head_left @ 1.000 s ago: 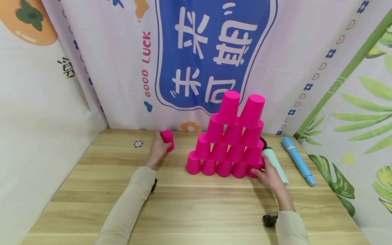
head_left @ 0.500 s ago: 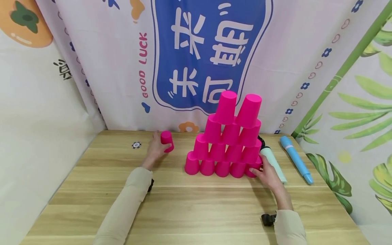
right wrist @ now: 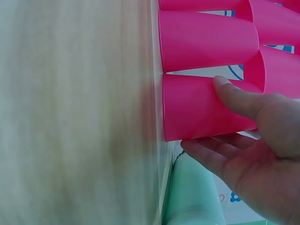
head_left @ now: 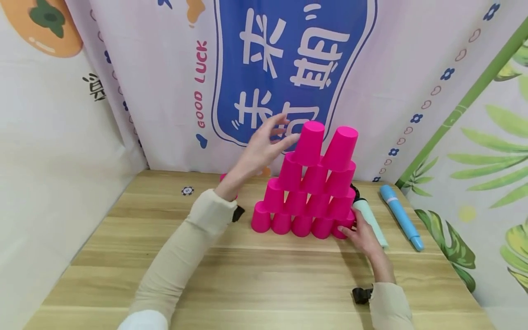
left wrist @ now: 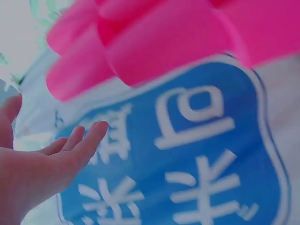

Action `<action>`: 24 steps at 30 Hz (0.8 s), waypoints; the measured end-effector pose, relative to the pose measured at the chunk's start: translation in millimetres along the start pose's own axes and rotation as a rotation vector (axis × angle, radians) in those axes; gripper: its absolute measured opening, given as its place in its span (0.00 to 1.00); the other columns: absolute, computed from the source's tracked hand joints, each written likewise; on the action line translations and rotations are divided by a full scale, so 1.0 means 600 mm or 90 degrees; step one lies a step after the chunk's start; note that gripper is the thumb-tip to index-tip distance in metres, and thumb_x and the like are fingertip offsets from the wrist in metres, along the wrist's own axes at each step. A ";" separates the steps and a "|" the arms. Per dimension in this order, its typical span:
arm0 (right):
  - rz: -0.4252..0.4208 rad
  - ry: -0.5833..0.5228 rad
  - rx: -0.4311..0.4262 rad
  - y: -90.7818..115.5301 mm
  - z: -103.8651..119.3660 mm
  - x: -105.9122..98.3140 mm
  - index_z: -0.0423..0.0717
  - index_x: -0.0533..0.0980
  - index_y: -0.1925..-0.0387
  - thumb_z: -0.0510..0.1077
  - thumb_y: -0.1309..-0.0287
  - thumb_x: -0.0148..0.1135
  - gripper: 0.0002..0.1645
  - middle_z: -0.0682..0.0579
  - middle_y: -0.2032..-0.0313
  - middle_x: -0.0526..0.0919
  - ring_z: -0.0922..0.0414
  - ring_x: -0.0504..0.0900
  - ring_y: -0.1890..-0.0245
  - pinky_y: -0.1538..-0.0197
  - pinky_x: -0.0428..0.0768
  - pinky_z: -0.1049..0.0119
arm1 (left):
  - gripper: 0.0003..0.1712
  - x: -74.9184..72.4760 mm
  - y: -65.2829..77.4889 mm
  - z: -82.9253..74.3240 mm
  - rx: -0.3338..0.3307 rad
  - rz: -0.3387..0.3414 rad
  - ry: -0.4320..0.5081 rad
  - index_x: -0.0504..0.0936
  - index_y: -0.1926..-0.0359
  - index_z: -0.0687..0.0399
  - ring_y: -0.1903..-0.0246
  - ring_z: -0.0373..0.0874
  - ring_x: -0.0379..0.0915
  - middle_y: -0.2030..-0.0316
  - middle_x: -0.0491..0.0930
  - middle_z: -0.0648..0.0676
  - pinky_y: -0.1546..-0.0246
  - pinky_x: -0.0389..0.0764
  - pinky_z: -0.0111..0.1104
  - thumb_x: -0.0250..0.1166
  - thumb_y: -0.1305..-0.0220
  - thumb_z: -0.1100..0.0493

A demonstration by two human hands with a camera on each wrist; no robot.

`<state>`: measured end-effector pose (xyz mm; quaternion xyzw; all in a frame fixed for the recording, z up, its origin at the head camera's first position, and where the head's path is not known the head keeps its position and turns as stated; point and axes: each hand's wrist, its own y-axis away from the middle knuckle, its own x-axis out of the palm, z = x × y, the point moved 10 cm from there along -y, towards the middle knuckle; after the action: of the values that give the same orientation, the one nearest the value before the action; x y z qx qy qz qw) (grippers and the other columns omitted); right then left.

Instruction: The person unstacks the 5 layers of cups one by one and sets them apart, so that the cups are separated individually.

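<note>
Bright pink, smooth tapered cups (head_left: 315, 178) stand mouth down in a stepped stack on a pale wood-grain table (head_left: 264, 284): five in the bottom row, then four, three and two. With their closed ends up, the insides cannot be seen, so what they may contain cannot be told.

The right hand (head_left: 365, 233) holds the rightmost bottom cup (right wrist: 192, 105), thumb laid along its near side and fingers against its outer side; that cup is upright beneath the stack. The left hand (head_left: 264, 145) is unclenched, fingers loosely bent and apart, raised just left of the top-left cup (head_left: 310, 144). In the head view its thumb tip meets the edge of that cup, but whether they touch cannot be told. The top-right cup (head_left: 340, 149) stands beside it, farther from that hand.

Slivers of another bright pink object (head_left: 223, 176) show behind the left wrist, which hides most of it. A pale green cylinder (head_left: 373, 224) lies just beyond the right hand, partly covered by it; the black shape at its upper end is hard to make out. The left wrist view is blurred and cuts off the cups at its upper edge, while the right wrist view crops the stack at the right
</note>
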<state>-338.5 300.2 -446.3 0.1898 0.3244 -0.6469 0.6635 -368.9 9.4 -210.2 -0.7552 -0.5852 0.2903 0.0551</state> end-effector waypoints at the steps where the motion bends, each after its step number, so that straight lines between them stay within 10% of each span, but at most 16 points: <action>1: -0.001 -0.001 -0.001 0.000 -0.002 0.001 0.32 0.51 0.31 0.37 0.39 0.63 0.42 0.28 0.41 0.69 0.32 0.71 0.43 0.42 0.72 0.43 | 0.42 0.011 -0.005 -0.011 0.008 0.009 0.003 0.57 0.28 0.49 0.36 0.50 0.64 0.35 0.65 0.53 0.44 0.75 0.42 0.65 0.38 0.46; 24: -0.012 0.006 -0.015 0.000 -0.001 -0.002 0.33 0.53 0.32 0.37 0.40 0.63 0.41 0.29 0.43 0.70 0.34 0.73 0.44 0.43 0.74 0.44 | 0.41 0.076 -0.023 -0.003 0.025 0.006 -0.014 0.62 0.32 0.49 0.46 0.45 0.70 0.43 0.71 0.53 0.52 0.79 0.37 0.71 0.44 0.57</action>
<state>-338.5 301.5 -445.8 0.1822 0.3368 -0.6482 0.6582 -373.2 55.9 -219.8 -0.7537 -0.5761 0.3101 0.0621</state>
